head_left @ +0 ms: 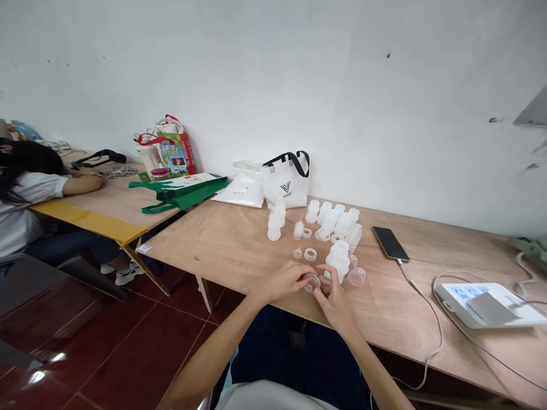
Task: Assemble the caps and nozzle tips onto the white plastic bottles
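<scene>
My left hand [287, 280] and my right hand [332, 297] meet near the table's front edge. Between their fingertips is a clear round cap-like piece [313, 283], partly covered by the fingers. Just beyond my right hand stands a white, bulging baby bottle [338, 257]. Clear cups [356, 277] lie to its right. A loose translucent ring [310, 254] and a bottle nipple [298, 252] rest beyond my fingers. Farther back are a stack of nipples [298, 229], several white bottles [328, 219] in a group, and more bottles [274, 224] to the left.
A phone [390, 244] with a cable and a white device [491, 304] occupy the table's right side. White bags [285, 185] stand against the wall. On the left, a green bag [183, 192] bridges toward another table, where a person [34, 199] leans forward.
</scene>
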Motion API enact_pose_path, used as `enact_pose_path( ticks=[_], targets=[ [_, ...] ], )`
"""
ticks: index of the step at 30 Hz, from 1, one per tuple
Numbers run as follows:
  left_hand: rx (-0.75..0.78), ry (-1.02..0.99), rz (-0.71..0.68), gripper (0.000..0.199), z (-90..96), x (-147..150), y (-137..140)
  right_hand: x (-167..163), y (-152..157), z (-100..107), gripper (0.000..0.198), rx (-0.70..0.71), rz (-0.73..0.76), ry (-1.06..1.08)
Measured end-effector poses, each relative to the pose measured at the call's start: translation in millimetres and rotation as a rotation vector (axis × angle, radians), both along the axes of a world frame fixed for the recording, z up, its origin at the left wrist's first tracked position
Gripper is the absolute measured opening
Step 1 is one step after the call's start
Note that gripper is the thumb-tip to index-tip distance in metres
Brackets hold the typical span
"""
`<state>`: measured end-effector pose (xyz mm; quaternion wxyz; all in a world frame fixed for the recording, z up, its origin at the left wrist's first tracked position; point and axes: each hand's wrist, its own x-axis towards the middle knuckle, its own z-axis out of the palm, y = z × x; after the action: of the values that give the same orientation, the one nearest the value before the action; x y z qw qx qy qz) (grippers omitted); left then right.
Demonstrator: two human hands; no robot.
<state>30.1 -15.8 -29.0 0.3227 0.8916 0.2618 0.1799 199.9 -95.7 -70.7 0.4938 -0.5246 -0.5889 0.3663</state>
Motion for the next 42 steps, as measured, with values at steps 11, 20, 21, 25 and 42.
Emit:
enact_pose_path(
  ticks=[11,20,21,25,42],
  targets=[
    [-0.064,-0.002,0.072,0.017,7.1,-1,-4,-1,-2,2,0.032,0.028,-0.007,-0.09],
    [-0.082,0.029,-0.025,0.026,12.4,-11,-1,-4,-4,4,0.03,0.042,-0.005,-0.208],
    [-0.072,0.036,-0.032,0.025,10.1,-11,0,-4,-4,4,0.03,0.044,-0.002,-0.235],
    [-0.032,0.073,-0.022,0.02,2.8,-9,1,-5,-4,4,0.028,0.05,-0.007,-0.298],
    [-0.06,0.024,-0.012,0.016,9.3,-5,-5,-2,-1,0,0.026,0.062,-0.053,-0.194]
  ],
)
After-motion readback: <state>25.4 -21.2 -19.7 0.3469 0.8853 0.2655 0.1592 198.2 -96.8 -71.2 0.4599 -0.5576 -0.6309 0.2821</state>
